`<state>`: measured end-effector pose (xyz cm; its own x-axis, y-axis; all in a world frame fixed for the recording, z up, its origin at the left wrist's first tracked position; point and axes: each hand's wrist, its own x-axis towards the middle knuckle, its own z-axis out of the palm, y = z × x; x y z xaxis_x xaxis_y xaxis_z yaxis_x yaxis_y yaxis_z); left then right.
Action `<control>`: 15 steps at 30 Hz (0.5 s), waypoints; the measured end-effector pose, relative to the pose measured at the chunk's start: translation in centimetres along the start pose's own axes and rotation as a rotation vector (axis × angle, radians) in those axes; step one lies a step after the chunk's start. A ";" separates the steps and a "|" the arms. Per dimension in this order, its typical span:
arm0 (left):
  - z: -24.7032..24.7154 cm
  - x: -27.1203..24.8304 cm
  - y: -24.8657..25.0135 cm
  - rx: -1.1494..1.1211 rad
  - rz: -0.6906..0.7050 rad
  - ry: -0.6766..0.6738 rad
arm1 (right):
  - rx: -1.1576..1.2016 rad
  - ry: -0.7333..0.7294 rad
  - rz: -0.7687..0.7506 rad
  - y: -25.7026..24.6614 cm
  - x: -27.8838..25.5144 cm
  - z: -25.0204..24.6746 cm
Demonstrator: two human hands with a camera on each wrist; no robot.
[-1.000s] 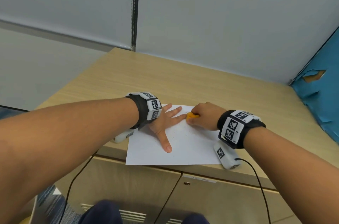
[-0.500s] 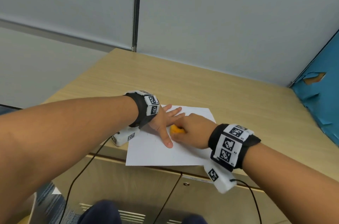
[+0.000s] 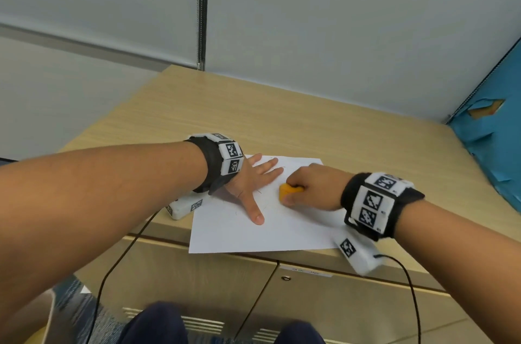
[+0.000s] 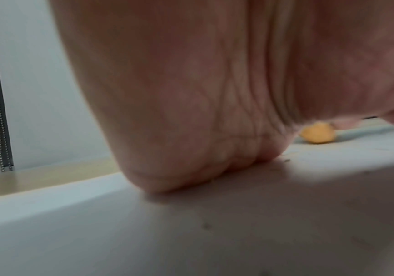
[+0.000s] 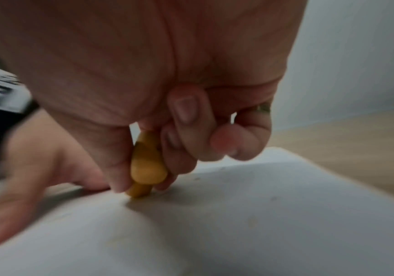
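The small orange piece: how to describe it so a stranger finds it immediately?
On the light wooden cabinet top lies a white sheet of paper, pressed by the left hand. The small orange rounded piece is pinched by the right hand against the sheet; nothing else on it is orange.

A black left wristband and a black right wristband each carry white blocks printed with black-and-white square markers. Below them sit a white left camera box and a white right camera box, each bearing one marker. A thin black left cable and right cable trail off. A ring circles a finger of the right hand. Dark blue trousers cover the knees.
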<state>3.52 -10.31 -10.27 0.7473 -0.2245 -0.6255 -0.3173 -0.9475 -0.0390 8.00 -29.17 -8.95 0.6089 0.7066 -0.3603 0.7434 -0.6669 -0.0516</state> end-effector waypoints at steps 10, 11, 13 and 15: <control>0.0 0.0 0.0 0.002 -0.003 -0.002 | -0.056 0.072 -0.030 1.0 0.1 0.2; 0.0 0.0 0.0 0.002 -0.005 -0.004 | -0.045 0.095 -0.001 1.6 0.2 -0.2; -0.1 -0.1 0.1 0.002 -0.008 -0.008 | -0.060 0.135 0.021 2.1 0.4 -0.2; -0.1 -0.1 0.2 0.007 -0.011 -0.010 | -0.053 0.090 -0.016 1.7 0.0 0.4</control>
<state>3.47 -10.51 -10.11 0.7450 -0.2116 -0.6326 -0.3132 -0.9483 -0.0516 9.17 -30.36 -9.39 0.6176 0.7372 -0.2741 0.7653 -0.6436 -0.0064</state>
